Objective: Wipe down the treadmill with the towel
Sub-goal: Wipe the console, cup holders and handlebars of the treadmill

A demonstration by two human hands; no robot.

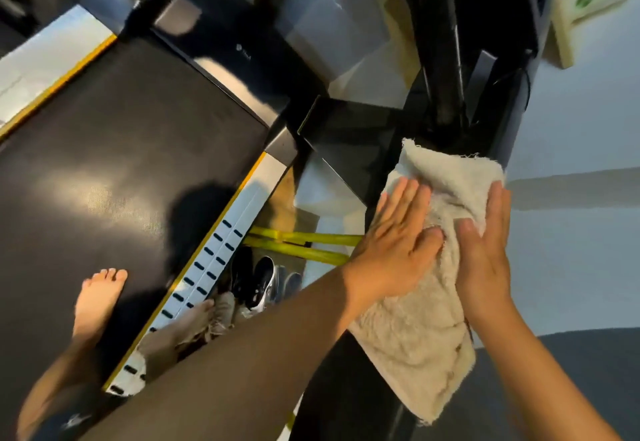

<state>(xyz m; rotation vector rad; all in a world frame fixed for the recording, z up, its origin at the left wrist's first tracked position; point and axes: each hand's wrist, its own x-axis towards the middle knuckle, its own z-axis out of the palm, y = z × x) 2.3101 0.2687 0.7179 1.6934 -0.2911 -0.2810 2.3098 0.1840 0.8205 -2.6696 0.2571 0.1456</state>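
Two hands lie flat on the towel (426,343), and that's the whole story here. The left hand (398,243) is palm down, fingers straight and a little spread, pressing the cloth. The right hand (485,250) presses just beside it, fingers straight and close together, their tips over a fold. Neither hand curls round anything.

The towel, pale and shaggy, drapes over a black bar (346,406) of the treadmill (242,56). Its top edge sits up against the foot of the dark post (443,59), and its lower end hangs ragged past the bar.

Down on the left, the wide dark belt (121,163) catches a soft glare. A bare left foot (100,298) stands on it. The right foot (194,316) rests on the silver side rail (225,243), the one with the yellow edge and dark slots.

Beyond that rail, shoes (256,281) sit on the floor (571,250), near two yellow straps (304,243) that run under the left wrist.
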